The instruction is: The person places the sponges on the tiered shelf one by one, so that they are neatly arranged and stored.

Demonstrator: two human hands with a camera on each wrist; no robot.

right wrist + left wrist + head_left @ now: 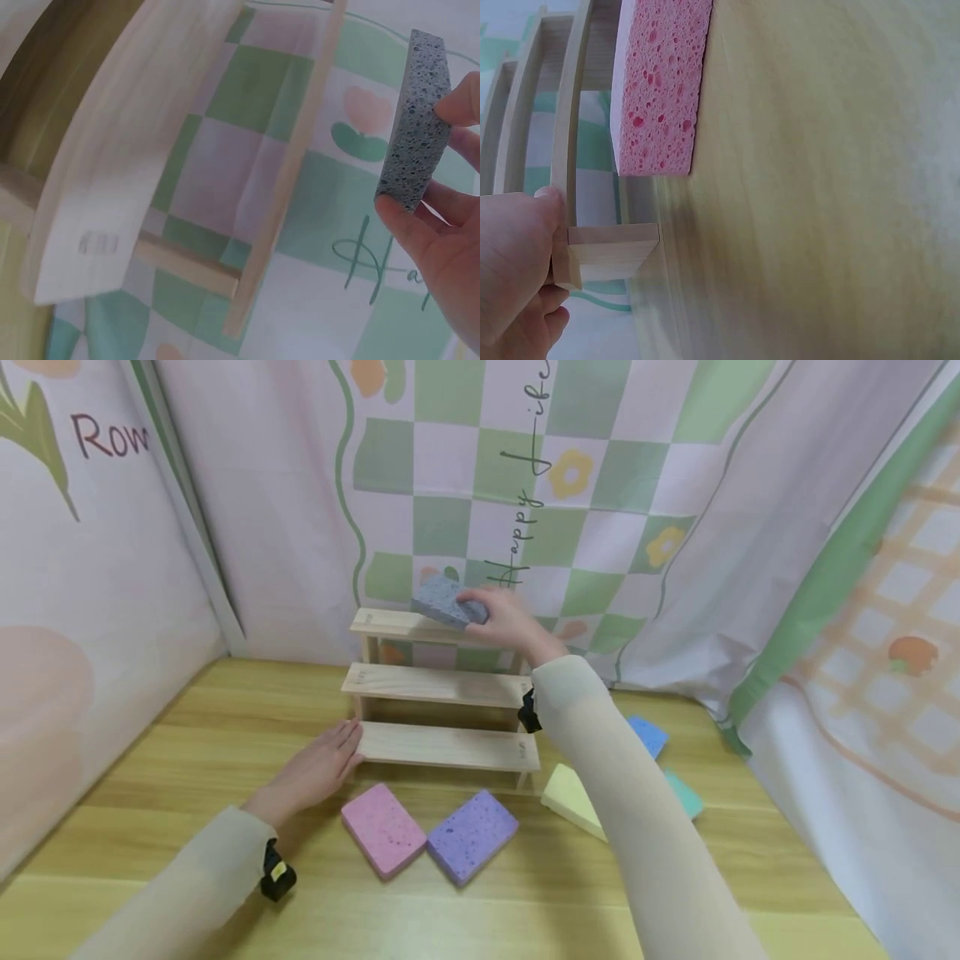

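A grey-blue sponge (441,600) is pinched in my right hand (512,622) just above the top step of a three-step wooden shelf (442,746). In the right wrist view the thumb and fingers grip the speckled grey sponge (416,120) at its edges, and it appears apart from the top board. My left hand (315,772) holds the left end of the lowest step; the left wrist view has its thumb and fingers on either side of the board (565,150). Nearest to that hand lies a pink sponge (383,831), with a purple sponge (472,837) touching its corner.
To the right of the shelf lie a pale yellow sponge (572,797), a blue sponge (649,735) and a teal sponge (684,795), partly behind the right sleeve. A printed curtain (517,510) hangs close behind the shelf. The wooden table (300,902) extends in front.
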